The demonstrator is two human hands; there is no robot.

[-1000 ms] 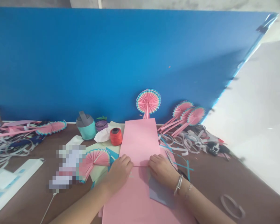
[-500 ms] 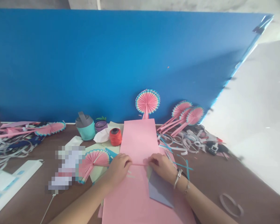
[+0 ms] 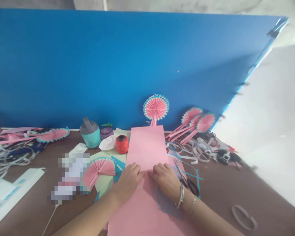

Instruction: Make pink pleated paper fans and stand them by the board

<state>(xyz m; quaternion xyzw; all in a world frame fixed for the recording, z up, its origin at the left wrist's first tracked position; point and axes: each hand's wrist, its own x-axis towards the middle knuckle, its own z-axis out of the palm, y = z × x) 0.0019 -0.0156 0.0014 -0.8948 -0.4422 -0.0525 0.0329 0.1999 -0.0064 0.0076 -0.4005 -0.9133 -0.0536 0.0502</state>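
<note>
A pink sheet of paper point(image 3: 147, 144) extends away from me, its near edge under my fingers. My left hand point(image 3: 129, 178) has its fingers curled and thumb pressed at this edge. Close beside it, my right hand point(image 3: 166, 180), with bracelets on the wrist, pinches the same edge with bent fingers. Beneath lies a larger pink sheet point(image 3: 137, 213). A grey-blue card point(image 3: 165, 203) sticks out from under my right hand and forearm. The fingertips are partly hidden, so the exact shape of the fold cannot be made out.
A pleated pink fan point(image 3: 156, 108) stands against the blue panel point(image 3: 100, 65); several more lie right point(image 3: 205, 123). Black-handled scissors point(image 3: 192, 186) rest by my right wrist. A red thread spool point(image 3: 122, 144), a teal cup point(image 3: 90, 136) and a half-open fan point(image 3: 98, 172) are left.
Both hands have drawn closer together along the paper's near edge, the right one shifting left. The scissors' handles now show beside my right wrist.
</note>
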